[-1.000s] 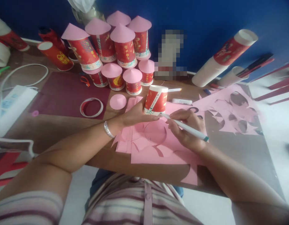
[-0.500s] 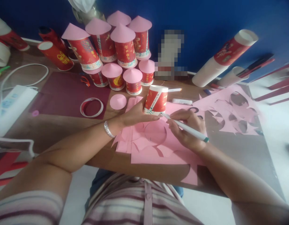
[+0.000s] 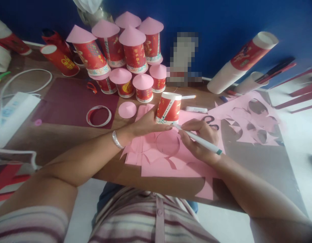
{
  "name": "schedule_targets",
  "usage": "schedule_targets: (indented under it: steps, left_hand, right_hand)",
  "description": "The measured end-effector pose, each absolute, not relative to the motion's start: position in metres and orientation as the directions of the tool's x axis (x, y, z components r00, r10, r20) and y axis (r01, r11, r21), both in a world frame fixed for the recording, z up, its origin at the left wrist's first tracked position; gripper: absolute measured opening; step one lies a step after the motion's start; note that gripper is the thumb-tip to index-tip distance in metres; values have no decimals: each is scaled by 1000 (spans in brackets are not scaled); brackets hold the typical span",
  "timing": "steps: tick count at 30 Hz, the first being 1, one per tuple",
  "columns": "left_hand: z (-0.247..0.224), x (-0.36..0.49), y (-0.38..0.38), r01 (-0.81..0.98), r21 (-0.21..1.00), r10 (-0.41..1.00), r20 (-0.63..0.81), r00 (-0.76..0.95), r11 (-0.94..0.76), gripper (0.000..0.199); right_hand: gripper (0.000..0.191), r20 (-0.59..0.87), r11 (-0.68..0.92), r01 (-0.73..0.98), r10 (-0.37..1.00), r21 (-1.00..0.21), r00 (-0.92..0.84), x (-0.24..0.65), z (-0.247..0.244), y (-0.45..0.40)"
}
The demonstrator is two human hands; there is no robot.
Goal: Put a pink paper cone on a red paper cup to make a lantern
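Note:
My left hand (image 3: 154, 123) is closed round a red paper cup (image 3: 168, 106) with white bands at top and bottom. Green line drawing shows along the cup's lower band. In my right hand (image 3: 200, 136) is a white marker pen (image 3: 203, 141) with a green end, its tip touching or very near that lower band. Beneath both hands lie pink paper sheets (image 3: 181, 168) with a round outline and cut edges. A small pink paper cone (image 3: 127, 110) rests left of the cup.
Several red cups with pink cone roofs (image 3: 133, 38) stand at the back. A cut cup ring (image 3: 98, 116) lies on a maroon sheet (image 3: 72, 101). Scissors (image 3: 210, 122), a white tube (image 3: 196, 109) and pink scraps (image 3: 257, 116) are to the right; a power strip (image 3: 16, 118) is far left.
My right hand and the marker have shifted slightly left along the cup's lower band. More of the scissors' handles shows. My left hand and the cup are nearly unmoved.

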State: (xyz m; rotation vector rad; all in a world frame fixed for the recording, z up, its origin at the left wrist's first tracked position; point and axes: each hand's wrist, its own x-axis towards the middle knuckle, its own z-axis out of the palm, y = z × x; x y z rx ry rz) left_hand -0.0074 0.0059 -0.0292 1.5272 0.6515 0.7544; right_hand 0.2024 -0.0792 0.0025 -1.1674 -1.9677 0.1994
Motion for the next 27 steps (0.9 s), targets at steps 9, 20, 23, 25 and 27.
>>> schedule_targets:
  steps: [9,20,23,25,27]
  left_hand:
    - [-31,-6,5,-1,996,780,70,622,-89,62]
    - [-32,-5,6,0,998,769,44,637,-57,52]
    - [-29,-4,5,-8,998,761,51,646,-60,51]
    - [-27,-4,4,0,998,766,48,641,-63,52]
    - [-26,-4,4,8,998,774,41,632,-60,54]
  right_hand:
    - [11,602,590,615,766,-523,-223,201,0,-78]
    - [7,610,596,610,761,-522,-221,203,2,-78]
    - [8,624,606,611,749,-510,-222,204,2,-76]
    - [8,620,601,619,752,-506,-223,204,3,-76]
    - [9,617,590,634,756,-500,-218,205,3,-75]
